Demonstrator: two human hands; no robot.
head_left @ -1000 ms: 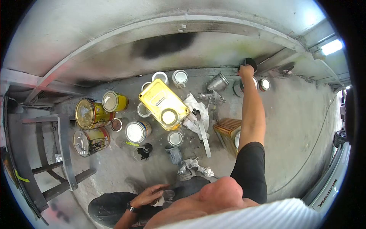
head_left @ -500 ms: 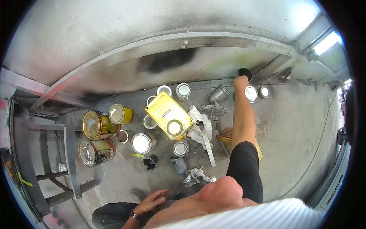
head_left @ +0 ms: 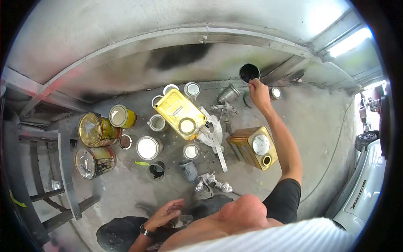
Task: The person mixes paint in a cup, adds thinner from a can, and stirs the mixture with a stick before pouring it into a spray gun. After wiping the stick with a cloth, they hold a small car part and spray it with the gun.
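My right hand (head_left: 260,95) pinches the near rim of a round container (head_left: 249,73) with a black inside, close to the wall. Under and beside this hand, a can is partly hidden; a small can with a pale lid (head_left: 275,93) stands to its right. My left hand (head_left: 167,213), fingers apart and holding nothing, is low in front of my body, beside a small clear cup (head_left: 186,219). A yellow rectangular tin (head_left: 252,147) with a round white patch on top stands below my right forearm.
A yellow container (head_left: 179,113), white rags (head_left: 210,134), a metal strip (head_left: 219,152) and spray guns (head_left: 226,109) are in the middle. Large paint cans (head_left: 96,129) stand left, near a dark metal frame (head_left: 67,176). A cable and a vehicle (head_left: 363,189) are at right.
My right hand has moved left with the black container, whose open top now shows. The view has shifted, revealing more of the yellow tin and the vehicle. My left hand remains low, fingers apart.
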